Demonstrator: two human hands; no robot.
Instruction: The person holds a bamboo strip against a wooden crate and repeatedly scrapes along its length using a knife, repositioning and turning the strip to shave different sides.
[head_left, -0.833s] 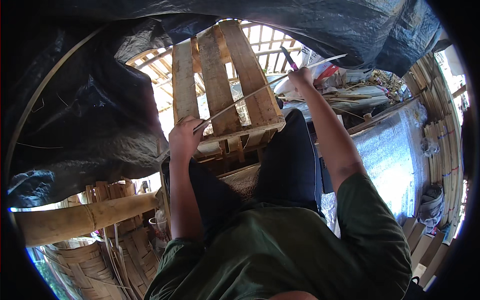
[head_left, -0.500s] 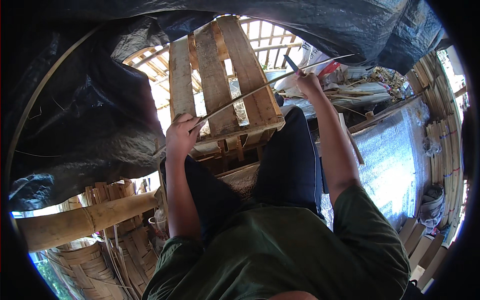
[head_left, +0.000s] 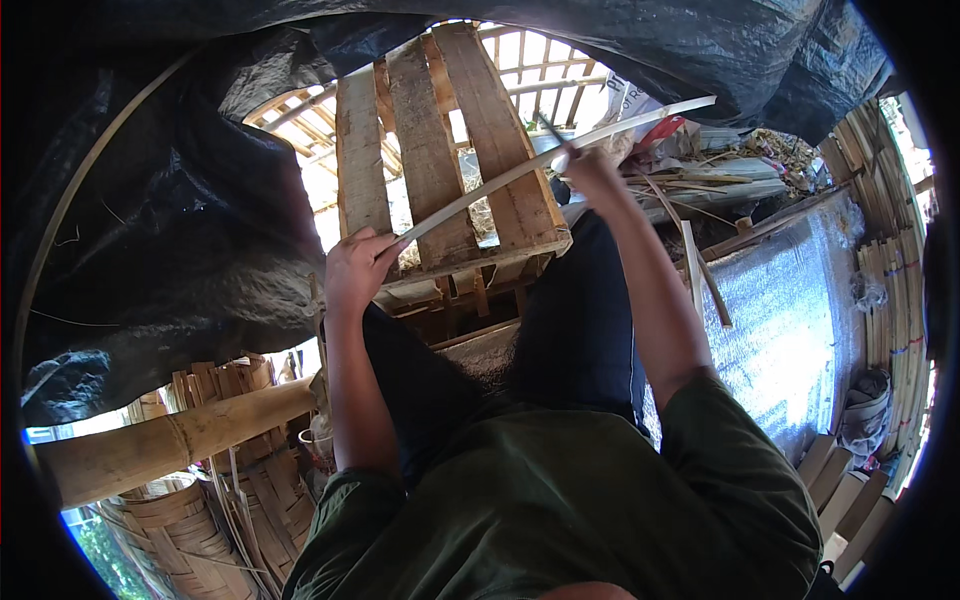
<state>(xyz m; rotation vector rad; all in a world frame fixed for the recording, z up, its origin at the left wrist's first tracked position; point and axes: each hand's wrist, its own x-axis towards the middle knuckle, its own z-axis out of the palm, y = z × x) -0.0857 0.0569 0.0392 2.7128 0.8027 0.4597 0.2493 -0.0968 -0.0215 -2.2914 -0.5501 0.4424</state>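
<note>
A long pale bamboo strip (head_left: 475, 193) slants across the slatted wooden crate (head_left: 420, 140), rising from lower left to upper right. My left hand (head_left: 358, 268) is closed round its lower end at the crate's near left corner. Farther up, my right hand (head_left: 597, 180) is closed on a knife, smeared a little by motion. The knife's dark narrow blade (head_left: 552, 130) points up and left and crosses the strip. Whether its edge bites into the strip I cannot tell. The strip's far end sticks out past my right hand, and the knife's handle is hidden in my fingers.
Dark plastic sheeting (head_left: 170, 200) hangs at the left and overhead. A thick bamboo pole (head_left: 180, 440) lies at the lower left above woven bamboo baskets (head_left: 165, 525). Silvery sheeting (head_left: 790, 320) and stacked bamboo strips (head_left: 893, 310) stand right. Thin loose strips (head_left: 690, 265) hang beside my right forearm.
My right hand and the knife have moved left and slightly nearer along the strip. The strip now shows a broader, paler face and bends upward more. My left hand has shifted slightly left.
</note>
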